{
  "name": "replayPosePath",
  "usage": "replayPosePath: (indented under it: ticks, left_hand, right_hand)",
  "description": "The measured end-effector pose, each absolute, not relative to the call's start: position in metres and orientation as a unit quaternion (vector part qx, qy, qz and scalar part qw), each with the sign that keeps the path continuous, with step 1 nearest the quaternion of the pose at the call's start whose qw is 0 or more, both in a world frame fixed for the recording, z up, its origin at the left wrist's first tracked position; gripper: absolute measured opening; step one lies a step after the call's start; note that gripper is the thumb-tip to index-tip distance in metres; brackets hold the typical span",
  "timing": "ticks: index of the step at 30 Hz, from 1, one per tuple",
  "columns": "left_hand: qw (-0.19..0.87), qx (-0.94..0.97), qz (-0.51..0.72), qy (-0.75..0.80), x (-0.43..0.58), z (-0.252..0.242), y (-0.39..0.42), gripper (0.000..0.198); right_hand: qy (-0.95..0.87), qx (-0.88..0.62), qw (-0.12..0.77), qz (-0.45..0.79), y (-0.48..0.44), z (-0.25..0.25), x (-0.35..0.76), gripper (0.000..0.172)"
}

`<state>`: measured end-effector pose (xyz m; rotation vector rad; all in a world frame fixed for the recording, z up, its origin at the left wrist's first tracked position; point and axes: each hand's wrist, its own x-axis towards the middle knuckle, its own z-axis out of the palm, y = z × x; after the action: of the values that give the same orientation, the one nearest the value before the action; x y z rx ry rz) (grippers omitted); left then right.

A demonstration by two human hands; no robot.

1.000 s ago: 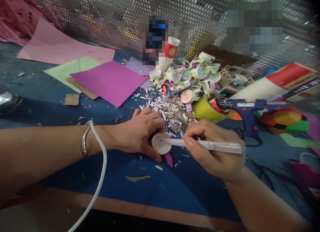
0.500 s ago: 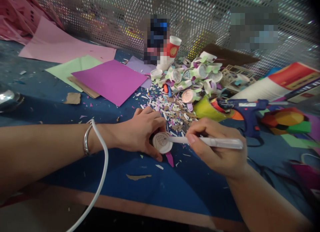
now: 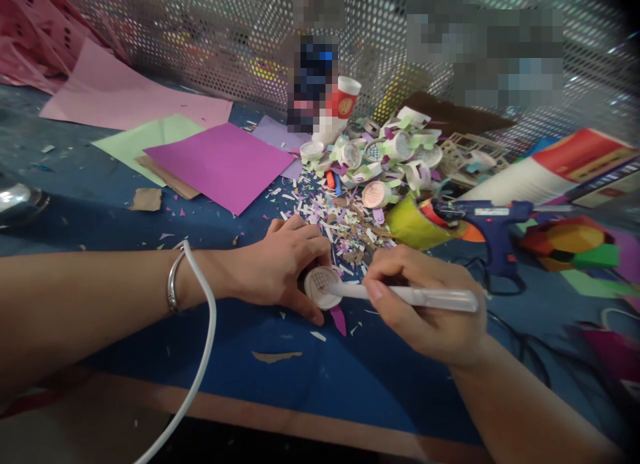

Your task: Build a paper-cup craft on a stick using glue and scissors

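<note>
My left hand (image 3: pixel 280 267) is curled around a small round white cap (image 3: pixel 321 287) and pins it against the blue table (image 3: pixel 310 371). A fine grid pattern marks part of the cap's flat face. My right hand (image 3: pixel 425 311) grips a white pen (image 3: pixel 415 295) lying almost level, its tip touching the cap's face. A silver bangle (image 3: pixel 173 281) circles my left wrist. A white cable (image 3: pixel 200 344) drapes over my left forearm toward the table's front edge.
Behind my hands lie paper scraps (image 3: pixel 340 221) and a pile of decorated caps (image 3: pixel 385 154). A blue glue gun (image 3: pixel 487 227) and a yellow-green cup (image 3: pixel 415 221) sit to the right, coloured paper sheets (image 3: pixel 220 161) to the left. A perforated metal screen (image 3: pixel 225 37) closes the back.
The pen tip has shifted slightly across the cap's face, leaving grid lines there. My right hand has dipped a little. My left hand has stayed in place.
</note>
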<state>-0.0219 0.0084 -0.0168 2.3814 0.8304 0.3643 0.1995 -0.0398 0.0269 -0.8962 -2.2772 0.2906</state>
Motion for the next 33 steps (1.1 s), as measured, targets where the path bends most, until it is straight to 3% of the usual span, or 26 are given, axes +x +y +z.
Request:
replayPosePath:
  ticks: [33]
  left_hand:
    - [0.300, 0.890, 0.132, 0.316, -0.0212, -0.0149, 0.0083, 0.057]
  right_hand:
    - [-0.871, -0.339, 0.334, 0.123, -0.0391, 0.0281, 0.2006, 0.015]
